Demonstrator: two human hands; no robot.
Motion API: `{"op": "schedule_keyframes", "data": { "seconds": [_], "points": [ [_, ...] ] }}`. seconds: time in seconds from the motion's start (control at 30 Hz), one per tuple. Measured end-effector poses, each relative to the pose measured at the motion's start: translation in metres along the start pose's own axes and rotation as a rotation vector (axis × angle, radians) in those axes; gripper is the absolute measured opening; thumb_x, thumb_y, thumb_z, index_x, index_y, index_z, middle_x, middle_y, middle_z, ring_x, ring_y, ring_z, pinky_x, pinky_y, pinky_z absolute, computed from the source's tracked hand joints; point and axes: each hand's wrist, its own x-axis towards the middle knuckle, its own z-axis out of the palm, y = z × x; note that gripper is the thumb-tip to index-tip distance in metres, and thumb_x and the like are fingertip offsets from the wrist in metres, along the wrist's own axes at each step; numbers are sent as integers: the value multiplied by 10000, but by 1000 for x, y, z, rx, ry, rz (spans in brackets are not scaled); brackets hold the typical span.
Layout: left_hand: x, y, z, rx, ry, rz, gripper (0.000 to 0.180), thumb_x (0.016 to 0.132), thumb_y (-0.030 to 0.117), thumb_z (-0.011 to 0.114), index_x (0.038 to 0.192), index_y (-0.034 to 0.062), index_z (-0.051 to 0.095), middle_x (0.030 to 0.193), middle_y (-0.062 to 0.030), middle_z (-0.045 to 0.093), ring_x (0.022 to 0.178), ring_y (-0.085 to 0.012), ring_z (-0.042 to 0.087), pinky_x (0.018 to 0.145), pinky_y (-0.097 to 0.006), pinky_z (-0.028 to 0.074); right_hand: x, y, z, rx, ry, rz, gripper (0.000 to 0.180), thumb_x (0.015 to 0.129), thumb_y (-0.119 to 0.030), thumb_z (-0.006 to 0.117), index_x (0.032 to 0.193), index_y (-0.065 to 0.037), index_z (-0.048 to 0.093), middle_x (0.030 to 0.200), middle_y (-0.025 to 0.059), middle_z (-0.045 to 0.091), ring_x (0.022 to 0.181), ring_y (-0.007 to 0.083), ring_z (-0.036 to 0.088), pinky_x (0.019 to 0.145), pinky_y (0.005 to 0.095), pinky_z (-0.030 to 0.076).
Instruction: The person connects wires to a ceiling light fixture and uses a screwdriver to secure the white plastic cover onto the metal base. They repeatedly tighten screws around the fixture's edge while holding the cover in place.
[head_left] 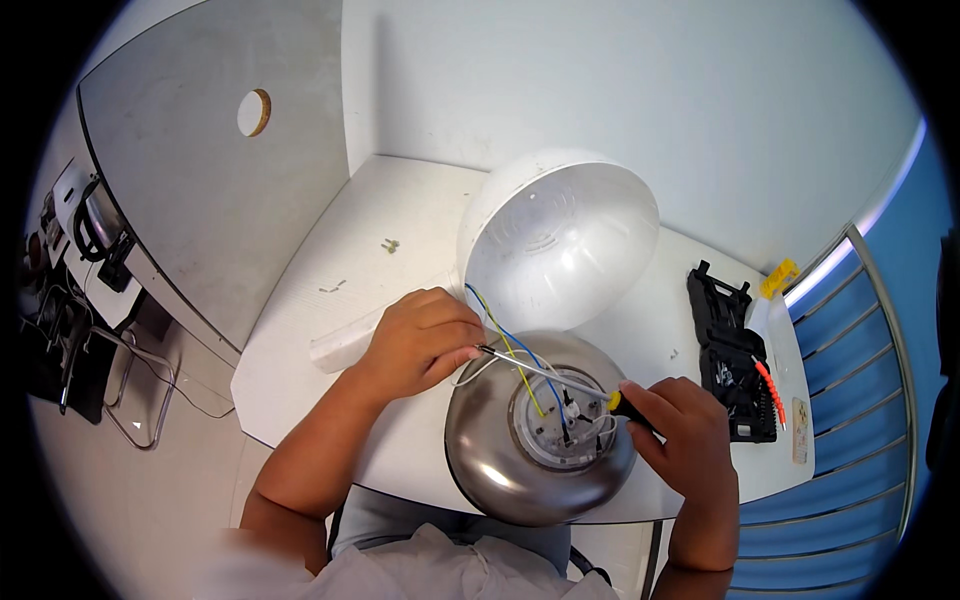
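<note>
My right hand (685, 430) grips the black-and-yellow handle of a screwdriver (560, 378), its long metal shaft pointing left above a round metal lamp base (490, 475). At the shaft's tip, the thumb and fingers of my left hand (425, 340) are pinched together. What they hold there is too small to make out. Blue, yellow-green and white wires (515, 352) rise from the clear round fitting (560, 440) in the middle of the base and pass close to my left fingers. Behind the base, a large white dome shade (565, 240) lies tilted with its open side toward me.
A long white piece (345, 345) lies beside my left wrist. Small screws (390, 245) are scattered on the white table (420, 185). At the right stand an opened black tool case (735, 365), an orange flexible shaft (770, 390) and a yellow object (780, 278), with a metal railing (885, 350) beyond.
</note>
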Motion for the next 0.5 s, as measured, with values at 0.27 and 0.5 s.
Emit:
{"op": "schedule_keyframes", "data": {
  "seconds": [0.27,0.5],
  "points": [
    [-5,-2,-2,76,-38,-62,214,752,209,752,924,103,679,943,-20,666,868,-227,611,734,-350,470,16,-5,-11,-255,99,-125,425,687,-95,742,1106,-118,676,817,37,574,726,235,541,631,371,401],
    [-4,-3,6,431,148,-470,635,702,283,814,1239,58,559,1127,-124,626,1036,-340,565,856,-418,443,47,28,-17,-301,115,145,359,699,-69,745,1041,-71,636,905,101,592,866,303,571,744,409,447]
  ]
}}
